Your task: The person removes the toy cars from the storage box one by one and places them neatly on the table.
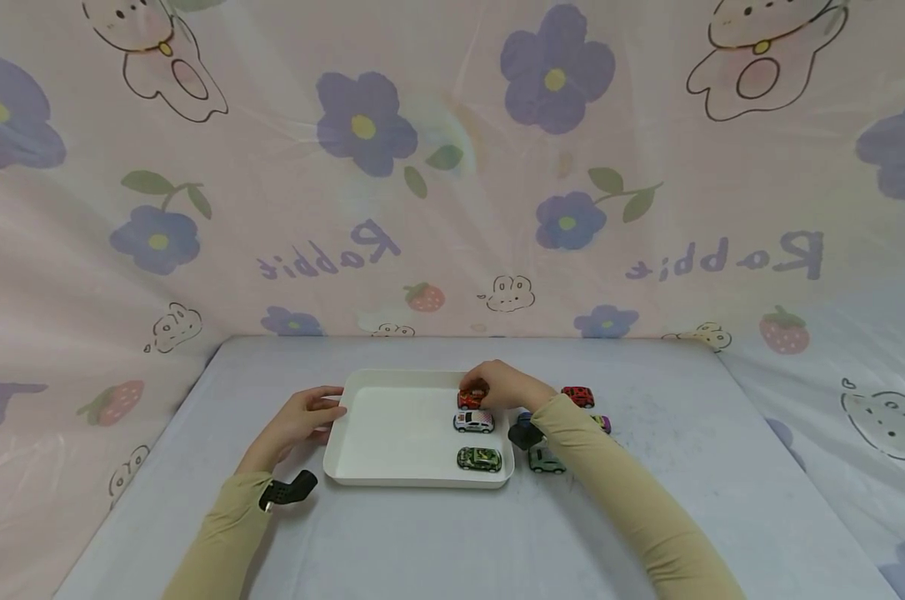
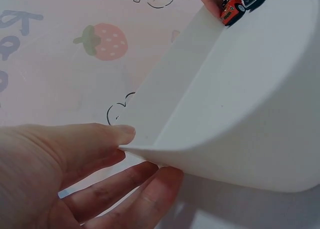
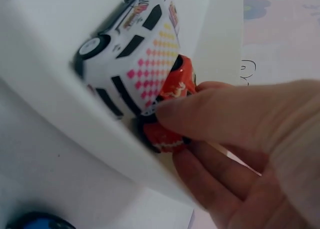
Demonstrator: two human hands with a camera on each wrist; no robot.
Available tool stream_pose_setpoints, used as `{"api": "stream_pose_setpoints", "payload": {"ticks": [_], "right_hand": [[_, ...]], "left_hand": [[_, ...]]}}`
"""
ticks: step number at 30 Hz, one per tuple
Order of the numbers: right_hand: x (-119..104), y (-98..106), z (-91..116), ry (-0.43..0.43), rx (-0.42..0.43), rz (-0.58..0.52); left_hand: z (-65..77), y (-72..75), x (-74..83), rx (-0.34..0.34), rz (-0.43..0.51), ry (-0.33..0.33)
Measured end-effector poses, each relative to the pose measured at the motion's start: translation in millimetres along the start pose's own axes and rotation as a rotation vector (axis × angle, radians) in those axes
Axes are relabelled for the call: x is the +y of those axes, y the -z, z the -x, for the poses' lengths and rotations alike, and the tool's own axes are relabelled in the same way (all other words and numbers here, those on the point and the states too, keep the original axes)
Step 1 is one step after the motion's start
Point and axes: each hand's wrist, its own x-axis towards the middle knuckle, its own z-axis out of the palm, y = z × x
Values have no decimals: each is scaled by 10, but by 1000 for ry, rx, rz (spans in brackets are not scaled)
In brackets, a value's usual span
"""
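My left hand (image 1: 302,417) pinches the left rim of a white tray (image 1: 400,433), thumb over the edge and fingers against the outer wall in the left wrist view. At the tray's back right corner my right hand (image 1: 507,385) grips a red toy car (image 3: 172,134) between thumb and fingers; part of the car is hidden by them. Close beside it stands a white toy car (image 3: 142,56) with a pink and yellow checked roof. Nearer the tray's front right corner is a green camouflage toy car (image 1: 479,459).
Right of the tray, on the white tabletop (image 1: 422,542), are a red spotted toy car (image 1: 578,397), a grey-green toy car (image 1: 546,461), a purple toy car (image 1: 603,423) and a blue toy car (image 3: 42,223), the last two partly hidden. A patterned curtain (image 1: 452,208) hangs behind.
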Motion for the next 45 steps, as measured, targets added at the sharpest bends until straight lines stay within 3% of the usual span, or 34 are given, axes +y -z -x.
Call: {"api": "stream_pose_setpoints", "payload": {"ticks": [21, 45], "right_hand": [[-8, -19, -19, -15, 14, 11], [32, -15, -16, 67, 15, 35]], "left_hand": [[-11, 1, -41, 14, -5, 10], [14, -5, 21, 12, -4, 14]]}}
